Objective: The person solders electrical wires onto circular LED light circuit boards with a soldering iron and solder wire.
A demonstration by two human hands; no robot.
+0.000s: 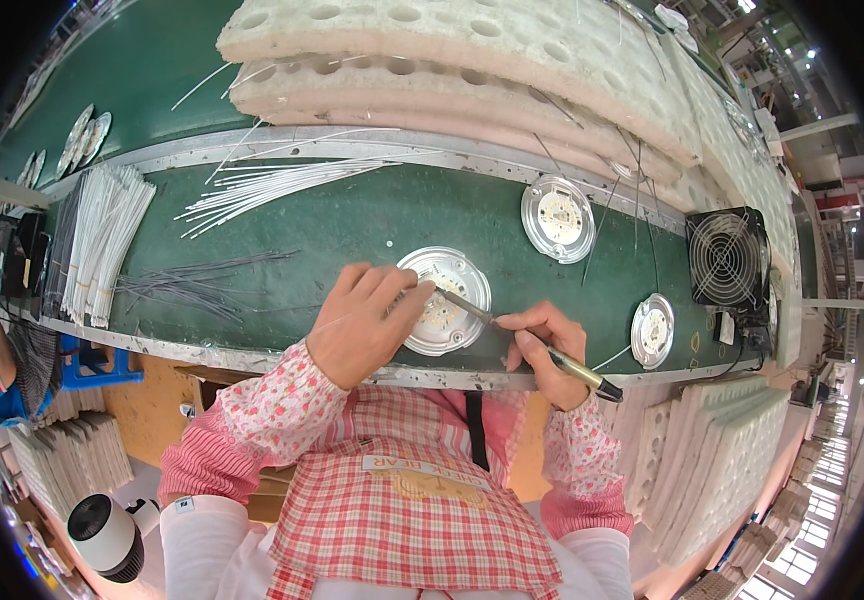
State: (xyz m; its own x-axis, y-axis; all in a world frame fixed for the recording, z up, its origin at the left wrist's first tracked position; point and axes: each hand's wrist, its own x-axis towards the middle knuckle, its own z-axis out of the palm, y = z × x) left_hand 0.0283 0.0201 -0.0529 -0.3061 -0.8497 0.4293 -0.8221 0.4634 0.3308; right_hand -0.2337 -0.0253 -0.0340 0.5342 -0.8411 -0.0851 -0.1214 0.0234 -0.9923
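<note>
A round silver LED light plate (470,335) lies flat on the green work surface in front of me. My left hand (372,318) rests over its left side. Its fingers are bent and its fingertips pinch near the plate's middle, hiding whatever they hold. My right hand (549,352) is closed around a pen-shaped tool (574,369) with a grey metal shaft and a gold and black handle. The tool's tip reaches the plate's middle beside my left fingertips.
More light plates lie at the right (558,219) and near the front edge (653,331). A black fan (728,259) stands at far right. White wires (262,190) and dark wires (192,285) spread left, beside bundled wires (112,240). Stacked foam trays (452,60) line the back.
</note>
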